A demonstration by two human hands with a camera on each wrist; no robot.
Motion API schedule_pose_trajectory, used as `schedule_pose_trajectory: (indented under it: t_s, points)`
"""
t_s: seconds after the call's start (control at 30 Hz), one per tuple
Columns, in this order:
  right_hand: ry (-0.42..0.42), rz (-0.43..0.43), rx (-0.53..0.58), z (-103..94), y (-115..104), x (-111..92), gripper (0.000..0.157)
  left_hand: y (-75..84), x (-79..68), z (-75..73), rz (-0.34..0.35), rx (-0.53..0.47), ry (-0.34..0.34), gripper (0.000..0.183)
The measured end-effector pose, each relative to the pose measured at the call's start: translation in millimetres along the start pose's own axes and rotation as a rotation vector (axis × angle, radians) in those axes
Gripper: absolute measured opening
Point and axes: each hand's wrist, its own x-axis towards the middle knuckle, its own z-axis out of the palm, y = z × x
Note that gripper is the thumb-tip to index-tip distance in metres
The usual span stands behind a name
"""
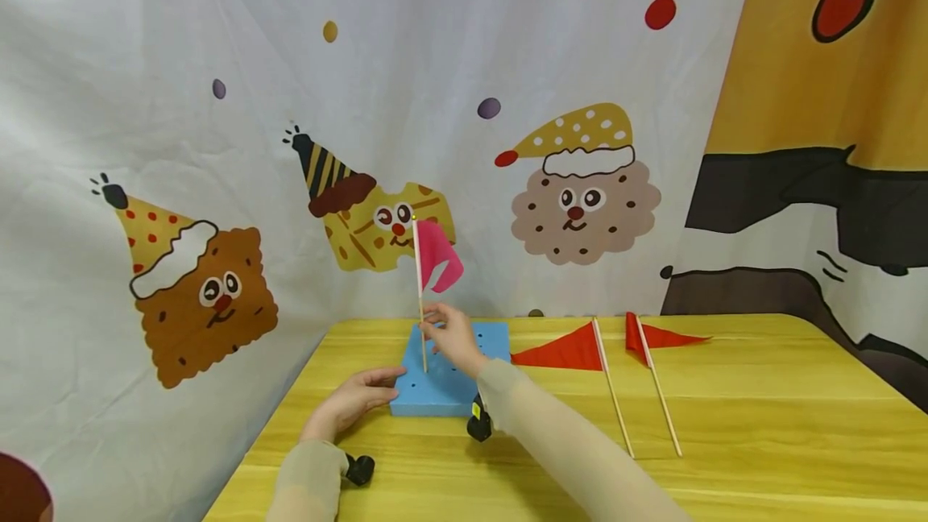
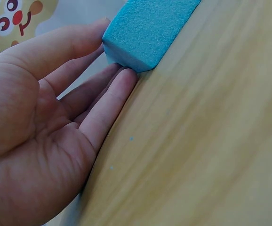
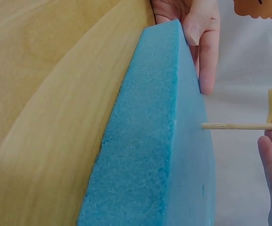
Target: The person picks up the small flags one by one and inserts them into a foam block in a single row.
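A blue foam block [image 1: 442, 393] with small holes in its top lies on the table. My left hand [image 1: 355, 399] rests against its left edge, fingers fairly straight; in the left wrist view the thumb and fingertips of the left hand [image 2: 46, 108] touch the block's corner [image 2: 140, 33]. With its fingertips my right hand [image 1: 453, 337] pinches the thin wooden stick of a pink flag [image 1: 438, 252], held nearly upright over the block. In the right wrist view the stick [image 3: 239, 126] meets the block's top face [image 3: 188, 141]; how deep it sits cannot be told.
Two red flags lie on the wooden table [image 1: 761, 409] to the right of the block: a spread-out red flag [image 1: 569, 349] and, farther right, a partly folded red flag [image 1: 638, 341]. A white curtain [image 1: 435, 39] with cartoon prints hangs behind the table.
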Motion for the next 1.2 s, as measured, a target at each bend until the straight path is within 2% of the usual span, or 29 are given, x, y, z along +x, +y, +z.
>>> schedule_pose_trajectory:
  t_s: [0.33, 0.47, 0.67, 0.7, 0.9, 0.93, 1.2]
  points:
    - [0.025, -0.006, 0.037, -6.8, -12.1, 6.6, 0.027, 0.7, -0.5, 1.7, -0.002, 0.002, -0.001, 0.055]
    - [0.063, -0.022, 0.046, -13.6, -14.8, 13.9, 0.024, 1.2, -0.5, 1.5, 0.000, 0.011, 0.001, 0.054]
    - [0.082, -0.002, 0.040, -19.0, -11.6, 21.3, 0.019, 1.6, -1.5, 1.0, 0.005, 0.025, 0.006, 0.054]
    - [0.079, 0.002, 0.047, -19.9, -16.8, 18.8, 0.020, 1.5, -1.5, 1.1, 0.003, 0.020, 0.004, 0.054]
    - [0.089, 0.023, 0.027, -19.3, -16.0, 18.9, 0.025, 0.8, -0.4, 1.6, 0.001, 0.007, 0.002, 0.054]
    - [0.095, 0.024, 0.014, -18.5, -10.2, 21.7, 0.025, 0.9, -0.3, 1.7, 0.001, 0.008, 0.002, 0.054]
    - [0.069, 0.007, -0.003, -18.3, -4.3, 22.8, 0.018, 2.3, -0.6, 1.5, 0.001, 0.013, 0.000, 0.053]
